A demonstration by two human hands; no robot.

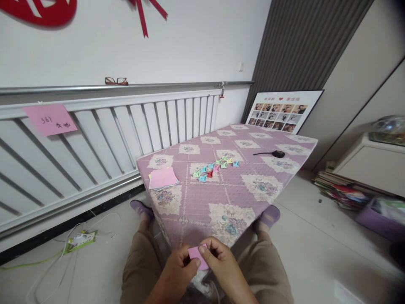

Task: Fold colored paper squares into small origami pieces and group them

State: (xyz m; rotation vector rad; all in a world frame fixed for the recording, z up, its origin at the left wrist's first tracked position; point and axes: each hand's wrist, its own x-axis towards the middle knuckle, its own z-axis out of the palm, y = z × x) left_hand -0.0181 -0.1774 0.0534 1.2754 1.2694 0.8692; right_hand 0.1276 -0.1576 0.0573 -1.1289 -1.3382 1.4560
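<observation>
Pink paper (194,253), one piece, links left grip (180,267) and right grip (219,258).

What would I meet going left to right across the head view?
Pink note on the radiator, eyeglasses, pink-topped paper stack, pink paper held between left hand and right hand, black thin-handled object, floor pile of books or papers.

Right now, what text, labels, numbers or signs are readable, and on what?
"361": pink note on the radiator; characters at its lower right too blurred.
Photo board: heading characters around a red heart, too small to read.
Red wall decoration: cut off, unreadable.
Held pink paper: no writing visible.
</observation>
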